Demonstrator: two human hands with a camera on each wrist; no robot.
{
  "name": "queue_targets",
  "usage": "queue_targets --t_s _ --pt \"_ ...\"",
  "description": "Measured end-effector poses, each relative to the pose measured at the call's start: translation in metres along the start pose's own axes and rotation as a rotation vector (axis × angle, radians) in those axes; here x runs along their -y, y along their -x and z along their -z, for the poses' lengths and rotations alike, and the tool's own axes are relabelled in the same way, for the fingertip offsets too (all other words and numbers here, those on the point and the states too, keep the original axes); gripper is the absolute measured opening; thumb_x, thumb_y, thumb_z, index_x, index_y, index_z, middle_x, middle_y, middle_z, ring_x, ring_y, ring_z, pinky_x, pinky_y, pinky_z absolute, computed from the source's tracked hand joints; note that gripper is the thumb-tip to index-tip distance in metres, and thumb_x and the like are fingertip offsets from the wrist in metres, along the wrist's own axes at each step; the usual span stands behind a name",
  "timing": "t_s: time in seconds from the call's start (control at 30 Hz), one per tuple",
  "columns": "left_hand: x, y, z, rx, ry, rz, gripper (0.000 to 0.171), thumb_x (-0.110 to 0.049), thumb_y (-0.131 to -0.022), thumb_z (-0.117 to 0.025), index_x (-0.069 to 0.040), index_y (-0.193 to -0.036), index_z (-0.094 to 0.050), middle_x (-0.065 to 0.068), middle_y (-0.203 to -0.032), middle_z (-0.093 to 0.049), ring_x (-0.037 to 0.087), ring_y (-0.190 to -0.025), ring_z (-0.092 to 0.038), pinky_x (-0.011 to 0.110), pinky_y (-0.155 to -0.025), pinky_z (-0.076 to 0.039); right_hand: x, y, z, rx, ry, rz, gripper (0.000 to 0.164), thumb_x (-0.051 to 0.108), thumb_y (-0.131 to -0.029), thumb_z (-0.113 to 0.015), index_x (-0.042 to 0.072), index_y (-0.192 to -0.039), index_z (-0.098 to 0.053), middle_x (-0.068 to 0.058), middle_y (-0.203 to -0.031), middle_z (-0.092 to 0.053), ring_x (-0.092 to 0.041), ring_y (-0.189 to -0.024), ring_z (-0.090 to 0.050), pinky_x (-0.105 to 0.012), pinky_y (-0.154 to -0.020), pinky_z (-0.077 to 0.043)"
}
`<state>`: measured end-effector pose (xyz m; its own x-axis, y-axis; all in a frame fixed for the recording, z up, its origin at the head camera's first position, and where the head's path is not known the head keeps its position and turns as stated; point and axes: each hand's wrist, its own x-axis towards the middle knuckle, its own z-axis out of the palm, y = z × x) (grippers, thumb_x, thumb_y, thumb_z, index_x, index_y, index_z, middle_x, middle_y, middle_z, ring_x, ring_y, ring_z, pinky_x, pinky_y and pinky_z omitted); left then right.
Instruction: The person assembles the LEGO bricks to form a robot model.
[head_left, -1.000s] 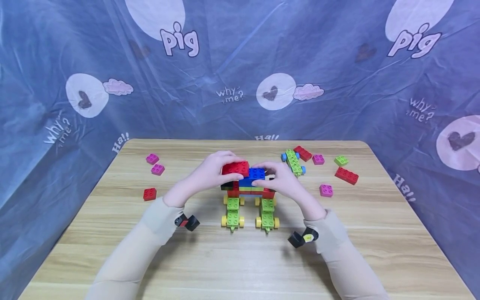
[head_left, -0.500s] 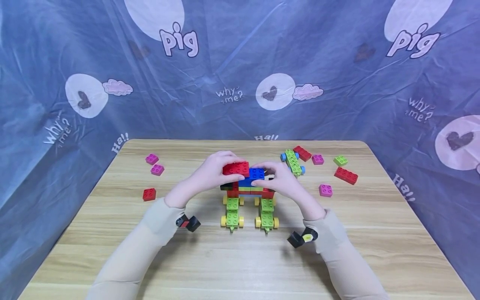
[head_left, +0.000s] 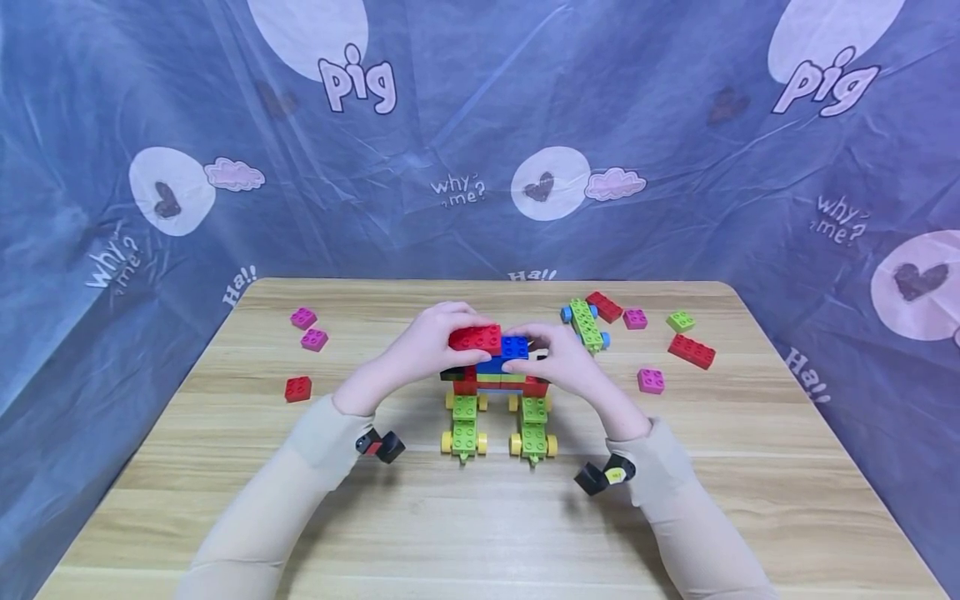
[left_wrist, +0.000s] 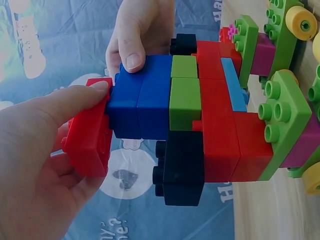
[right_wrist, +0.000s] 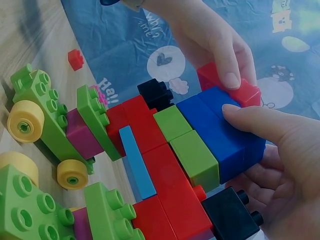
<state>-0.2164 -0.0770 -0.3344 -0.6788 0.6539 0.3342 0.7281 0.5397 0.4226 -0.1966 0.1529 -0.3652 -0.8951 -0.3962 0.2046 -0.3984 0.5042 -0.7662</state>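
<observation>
My left hand (head_left: 435, 340) grips a long red brick (left_wrist: 92, 132) between thumb and fingers. It lies along the studded top of two stacked blue bricks (left_wrist: 142, 97) and sticks out past their left end. Whether it is pressed fully down I cannot tell. My right hand (head_left: 558, 354) holds the blue bricks, its thumb on their near side (right_wrist: 227, 135). Below them the build has lime bricks (right_wrist: 192, 155), red bricks (left_wrist: 220, 120), black bricks (left_wrist: 185, 170) at both ends and a light blue piece (right_wrist: 135, 162). It stands on two lime wheeled bases (head_left: 464, 439) with yellow wheels.
At the back right lie a lime car base (head_left: 585, 325) with blue wheels, red bricks (head_left: 692, 351), pink bricks (head_left: 651, 381) and a lime brick (head_left: 681, 321). On the left are two pink bricks (head_left: 314, 340) and a red brick (head_left: 297, 388). A patterned blue cloth hangs behind the table.
My left hand has shifted slightly right with the red brick, which covers a little more of the blue bricks' top. My right hand has stayed in place.
</observation>
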Motion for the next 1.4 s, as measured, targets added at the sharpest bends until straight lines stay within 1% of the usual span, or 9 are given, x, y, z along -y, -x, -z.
queue_targets --t_s 0.2,0.47,0.77,0.97,1.07,1.23,1.4 --pt "-0.001 -0.005 0.001 0.044 -0.030 0.010 0.042 -0.030 -0.082 -0.077 -0.011 -0.118 -0.070 0.007 -0.106 -0.067 0.021 -0.094 -0.060 0.034 -0.078 -0.051 -0.001 0.000 0.000 -0.004 -0.003 -0.010 0.045 0.019 -0.080 -0.078 0.003 -0.120 -0.065 -0.015 -0.112 -0.069 -0.028 -0.091 -0.068 -0.039 -0.080 -0.057" --pt "-0.004 -0.010 0.004 0.113 -0.026 0.063 0.044 -0.033 -0.081 -0.077 -0.010 -0.118 -0.070 0.006 -0.105 -0.066 0.018 -0.090 -0.058 0.029 -0.073 -0.049 -0.002 0.001 0.000 -0.001 -0.015 -0.015 0.045 0.019 -0.080 -0.078 0.003 -0.121 -0.065 -0.015 -0.111 -0.070 -0.027 -0.090 -0.068 -0.037 -0.077 -0.057" --pt "-0.004 -0.012 0.006 0.156 0.005 0.073 0.043 -0.032 -0.082 -0.076 -0.008 -0.118 -0.069 0.006 -0.103 -0.066 0.017 -0.087 -0.057 0.028 -0.072 -0.049 -0.004 0.001 -0.001 0.001 -0.028 -0.024 0.046 0.021 -0.080 -0.079 0.004 -0.121 -0.065 -0.014 -0.112 -0.069 -0.028 -0.091 -0.068 -0.039 -0.077 -0.057" --pt "-0.005 -0.012 0.007 0.160 0.012 0.098 0.043 -0.032 -0.082 -0.076 -0.008 -0.118 -0.069 0.006 -0.103 -0.065 0.018 -0.087 -0.056 0.028 -0.072 -0.049 -0.003 0.001 -0.001 -0.007 -0.035 -0.014 0.046 0.020 -0.080 -0.079 0.004 -0.121 -0.065 -0.014 -0.112 -0.070 -0.027 -0.091 -0.067 -0.040 -0.076 -0.057" --pt "-0.005 -0.012 0.007 0.155 0.009 0.097 0.043 -0.032 -0.082 -0.077 -0.008 -0.118 -0.069 0.006 -0.102 -0.065 0.018 -0.087 -0.056 0.028 -0.072 -0.049 -0.004 0.000 -0.001 -0.010 -0.032 -0.012 0.046 0.020 -0.080 -0.079 0.004 -0.121 -0.065 -0.014 -0.112 -0.070 -0.027 -0.092 -0.067 -0.039 -0.076 -0.057" --pt "-0.006 -0.010 0.007 0.140 -0.003 0.091 0.043 -0.031 -0.082 -0.077 -0.008 -0.117 -0.069 0.007 -0.104 -0.066 0.019 -0.089 -0.057 0.030 -0.075 -0.049 -0.004 0.000 -0.002 -0.005 -0.034 -0.014 0.046 0.021 -0.081 -0.078 0.004 -0.121 -0.065 -0.014 -0.112 -0.070 -0.027 -0.092 -0.067 -0.039 -0.076 -0.057" --pt "-0.006 -0.008 0.004 0.120 0.006 0.100 0.044 -0.032 -0.081 -0.078 -0.009 -0.117 -0.069 0.007 -0.106 -0.066 0.019 -0.091 -0.057 0.031 -0.076 -0.050 -0.004 0.001 -0.002 -0.006 -0.043 -0.006 0.046 0.020 -0.081 -0.078 0.003 -0.121 -0.065 -0.014 -0.111 -0.070 -0.027 -0.092 -0.067 -0.040 -0.077 -0.057"
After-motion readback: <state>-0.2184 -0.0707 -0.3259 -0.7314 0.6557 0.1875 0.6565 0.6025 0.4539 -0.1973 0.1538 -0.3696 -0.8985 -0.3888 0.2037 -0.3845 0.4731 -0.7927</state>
